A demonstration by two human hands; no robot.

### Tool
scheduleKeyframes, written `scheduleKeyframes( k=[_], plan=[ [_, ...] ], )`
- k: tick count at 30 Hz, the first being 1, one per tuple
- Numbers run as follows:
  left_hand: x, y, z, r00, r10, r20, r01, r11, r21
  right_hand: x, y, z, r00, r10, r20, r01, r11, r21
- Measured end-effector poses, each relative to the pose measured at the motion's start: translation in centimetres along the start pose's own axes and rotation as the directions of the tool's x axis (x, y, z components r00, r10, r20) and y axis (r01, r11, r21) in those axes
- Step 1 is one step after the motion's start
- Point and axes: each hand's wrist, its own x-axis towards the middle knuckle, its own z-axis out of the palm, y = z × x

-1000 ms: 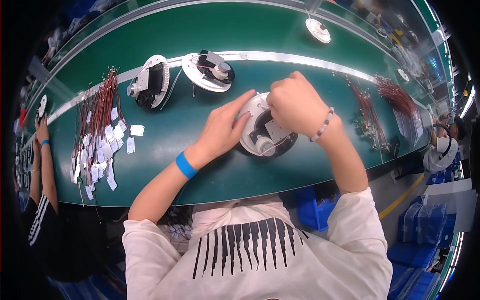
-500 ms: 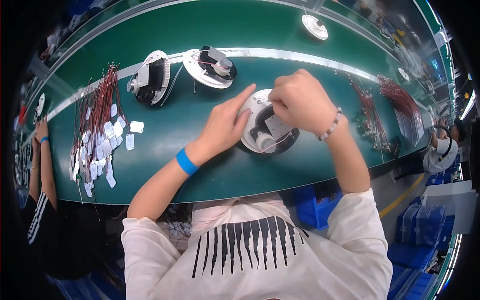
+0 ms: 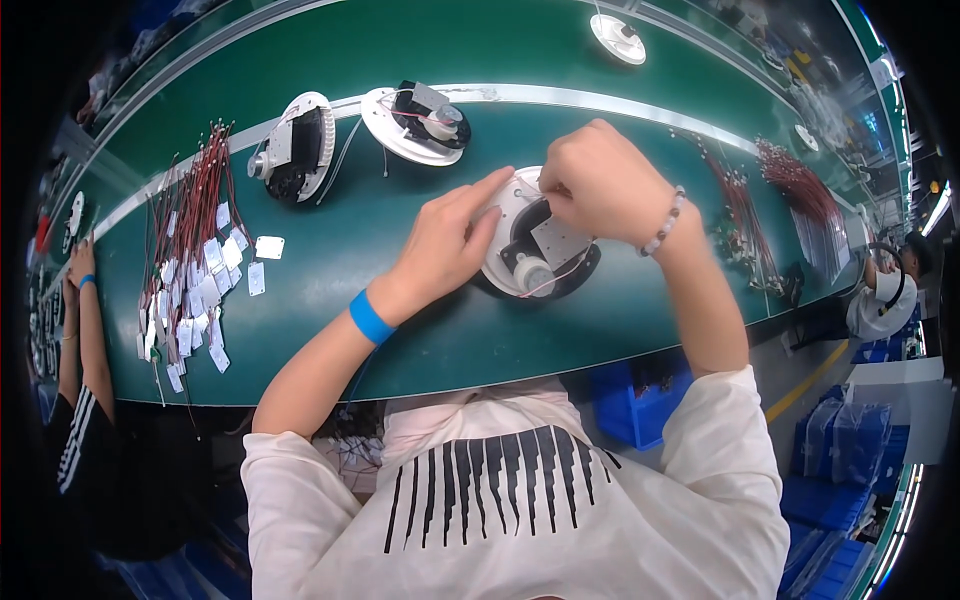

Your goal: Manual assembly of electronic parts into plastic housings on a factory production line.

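Note:
A round white housing lies on the green bench in front of me, its inner side up. Inside it sit a black part, a grey metal plate and a small white motor with a thin pinkish wire. Along the housing's left rim rests my left hand, fingers stretched out and thumb apart. My right hand is over the upper right of the housing, fingers curled in a pinch near its top edge. Whatever those fingertips hold is hidden; a thin wire runs close to them.
Two similar assemblies, one tilted and one flatter, lie farther back. Bundles of red wires with white tags lie left; more wire bundles lie right. A white disc is beyond the metal strip. Another person's hands are far left.
My right hand has tilted slightly, still pinched near the housing's top edge. My left hand stays on the rim. The whole view has shifted a little.

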Motion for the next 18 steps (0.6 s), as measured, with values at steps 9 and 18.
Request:
scheduleKeyframes(
  k=[9, 18],
  plan=[
    [0.0, 0.06, -0.09, 0.999, -0.038, 0.008, 0.038, 0.999, -0.018, 0.39, -0.19, -0.47, 0.997, -0.031, 0.075, 0.035, 0.998, -0.047],
    [0.03, -0.36, 0.51, 0.971, 0.214, -0.104, -0.174, 0.935, 0.308, 0.68, -0.46, 0.15, 0.999, -0.039, 0.007, 0.039, 0.998, -0.051]
  ],
)
